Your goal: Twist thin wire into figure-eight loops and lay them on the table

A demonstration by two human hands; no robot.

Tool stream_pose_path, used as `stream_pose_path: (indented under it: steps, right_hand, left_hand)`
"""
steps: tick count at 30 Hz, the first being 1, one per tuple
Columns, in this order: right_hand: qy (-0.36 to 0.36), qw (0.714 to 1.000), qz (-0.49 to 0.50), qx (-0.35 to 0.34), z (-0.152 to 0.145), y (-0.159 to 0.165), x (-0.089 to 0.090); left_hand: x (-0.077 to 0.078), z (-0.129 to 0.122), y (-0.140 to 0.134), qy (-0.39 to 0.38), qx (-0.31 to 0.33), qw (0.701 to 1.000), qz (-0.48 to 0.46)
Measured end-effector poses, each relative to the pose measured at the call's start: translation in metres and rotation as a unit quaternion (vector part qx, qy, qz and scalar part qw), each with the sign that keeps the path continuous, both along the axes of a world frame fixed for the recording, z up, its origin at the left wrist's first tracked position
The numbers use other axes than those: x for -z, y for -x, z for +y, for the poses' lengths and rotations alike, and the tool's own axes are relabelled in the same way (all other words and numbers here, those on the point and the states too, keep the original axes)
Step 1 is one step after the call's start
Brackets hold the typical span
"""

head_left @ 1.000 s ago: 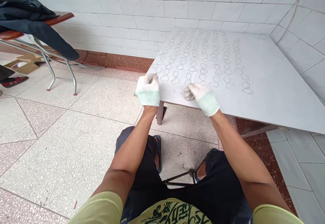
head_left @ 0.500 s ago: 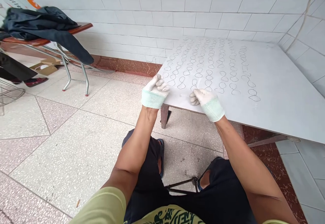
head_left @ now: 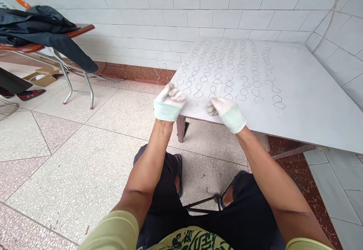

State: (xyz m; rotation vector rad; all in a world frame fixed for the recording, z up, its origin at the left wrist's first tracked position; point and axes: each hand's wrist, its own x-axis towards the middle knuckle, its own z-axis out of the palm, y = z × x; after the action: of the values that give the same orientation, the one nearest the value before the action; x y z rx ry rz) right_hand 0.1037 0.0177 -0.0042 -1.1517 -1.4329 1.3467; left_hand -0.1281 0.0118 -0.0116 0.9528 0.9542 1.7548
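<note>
My left hand (head_left: 170, 100), in a white glove with a mint cuff, is at the near left corner of the white tabletop (head_left: 309, 98). Its thumb and fingers pinch several thin wire pieces (head_left: 161, 75) that stick up past the edge. Closed at the fingertips, my right hand (head_left: 225, 110) wears a matching glove and rests near the front edge. A looped wire (head_left: 213, 89) rises from its fingertips. Twisted wire loops, shaped like figure eights (head_left: 229, 83), lie in several rows running away from me. My right fingertips hide the near end of their loop.
A red-brown folding table (head_left: 82, 31) at the left bears dark clothing (head_left: 36, 28). Beside it are a person's shoe (head_left: 31, 94) and an open cardboard box (head_left: 42, 79). White wall tiles (head_left: 159, 15) stand behind the tabletop. A thin black metal frame (head_left: 201, 204) sits between my feet.
The whole view has shifted slightly, so most things appear further left. Both hands keep nearly the same places over the tabletop and still pinch wire.
</note>
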Motion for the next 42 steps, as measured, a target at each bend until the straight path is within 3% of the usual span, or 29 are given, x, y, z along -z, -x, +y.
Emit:
stream_pose_path:
  steps: [7,10,13,16,21,42]
  right_hand:
    - [-0.01,1.0,-0.007,-0.003,0.001,-0.001,0.001]
    - [-0.008,1.0,-0.001,-0.002,0.001,-0.002,0.001]
    - [-0.004,1.0,0.005,-0.004,-0.001,-0.002,-0.001]
    - [0.002,1.0,0.003,-0.002,-0.002,-0.002,-0.003]
    - [0.0,1.0,0.005,0.0,0.0,-0.003,-0.002]
    - [0.008,1.0,0.0,0.002,0.0,-0.002,-0.007]
  left_hand:
    - [0.0,0.004,-0.006,-0.002,-0.004,1.0,-0.002]
    - [0.0,0.001,-0.014,0.004,-0.107,0.991,0.081]
    - [-0.002,-0.008,-0.024,0.03,-0.238,0.946,0.216]
    - [-0.006,-0.018,-0.034,0.032,-0.283,0.909,0.304]
    - [-0.009,-0.024,-0.046,0.019,-0.3,0.882,0.364]
    - [0.002,-0.018,-0.055,0.009,-0.312,0.857,0.41]
